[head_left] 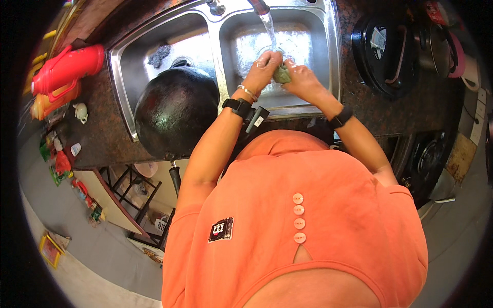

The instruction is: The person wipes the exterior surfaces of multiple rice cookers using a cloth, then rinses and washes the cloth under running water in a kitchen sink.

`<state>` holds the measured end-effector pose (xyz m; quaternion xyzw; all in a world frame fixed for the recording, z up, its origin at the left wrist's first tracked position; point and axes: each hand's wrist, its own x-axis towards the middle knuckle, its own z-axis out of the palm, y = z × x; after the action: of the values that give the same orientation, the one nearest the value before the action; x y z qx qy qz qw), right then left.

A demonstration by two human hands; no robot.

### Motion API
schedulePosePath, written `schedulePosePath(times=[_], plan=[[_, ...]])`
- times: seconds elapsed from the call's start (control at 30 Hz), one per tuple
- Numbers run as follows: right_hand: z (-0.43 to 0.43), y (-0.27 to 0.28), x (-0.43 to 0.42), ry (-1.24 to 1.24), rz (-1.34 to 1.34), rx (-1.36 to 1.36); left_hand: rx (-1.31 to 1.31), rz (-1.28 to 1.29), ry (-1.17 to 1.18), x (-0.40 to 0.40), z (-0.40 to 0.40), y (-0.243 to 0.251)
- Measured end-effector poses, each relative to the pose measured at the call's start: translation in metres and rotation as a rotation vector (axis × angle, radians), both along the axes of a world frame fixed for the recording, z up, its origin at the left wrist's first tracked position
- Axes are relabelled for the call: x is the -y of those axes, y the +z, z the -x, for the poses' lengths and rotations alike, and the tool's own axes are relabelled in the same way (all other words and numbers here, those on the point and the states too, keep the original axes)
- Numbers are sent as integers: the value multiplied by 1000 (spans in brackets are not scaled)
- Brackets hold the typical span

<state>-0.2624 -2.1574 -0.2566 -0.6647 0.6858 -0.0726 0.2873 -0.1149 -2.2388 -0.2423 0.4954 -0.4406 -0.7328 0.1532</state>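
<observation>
Water runs from a faucet (260,7) into the right basin of a steel double sink (224,92). Under and beside the stream, my left hand (265,69) and my right hand (302,79) meet over the right basin. Between them is a green scrubbing cloth or pad (282,74), gripped by my right hand. My left fingers are curled close against it; whether they also hold it is hidden. A black wok (177,111) lies upside down across the left basin's front edge, its handle pointing towards me. A dark scouring pad (159,56) lies in the left basin.
Red thermos flask (73,68), an orange one (54,102) and a small white teapot-shaped figure (81,112) stand left of the sink. A black lid or pan with a handle (385,57) and a metal pot (435,50) are on the right counter, with a gas stove (429,154) nearer me.
</observation>
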Motion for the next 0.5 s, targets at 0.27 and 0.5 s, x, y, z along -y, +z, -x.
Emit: schedulePosePath(times=[0.27,0.5], plan=[[59,107,-38,-93,-165,-133,637,508,-1153,9,3,-129],[82,121,-92,-54,-303,-487,710,429,-1178,5,28,-136]])
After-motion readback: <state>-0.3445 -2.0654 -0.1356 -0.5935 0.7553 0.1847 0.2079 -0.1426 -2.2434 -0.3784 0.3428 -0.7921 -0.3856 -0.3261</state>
